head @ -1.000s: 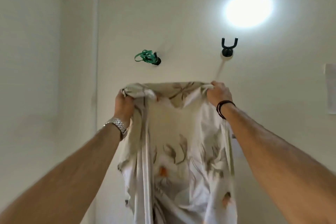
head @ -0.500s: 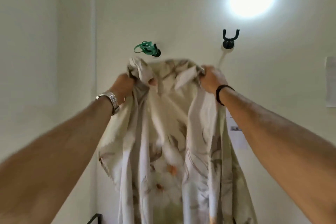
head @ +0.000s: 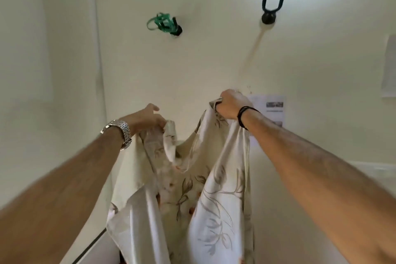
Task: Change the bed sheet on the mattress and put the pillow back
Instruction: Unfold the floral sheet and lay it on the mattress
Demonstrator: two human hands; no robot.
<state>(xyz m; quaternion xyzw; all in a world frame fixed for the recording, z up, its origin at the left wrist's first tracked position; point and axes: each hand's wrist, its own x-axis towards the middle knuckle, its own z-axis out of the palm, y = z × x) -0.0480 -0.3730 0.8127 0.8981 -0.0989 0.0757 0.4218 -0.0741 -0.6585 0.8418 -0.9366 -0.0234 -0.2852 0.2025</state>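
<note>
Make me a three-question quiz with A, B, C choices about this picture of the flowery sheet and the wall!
1. Where is the green strap?
A. on a black wall hook
B. on the left wrist
C. on the sheet

2. How many black wall hooks show?
A. one
B. two
C. four

3. How is the floral bed sheet held?
A. folded flat
B. hanging from both hands
C. dropped

Answers:
1 A: the strap loops over the left hook.
2 B: that hook, plus a bare forked hook to its right.
3 B: the left hand and right hand each grip the top edge, and the cloth drapes down.
</note>
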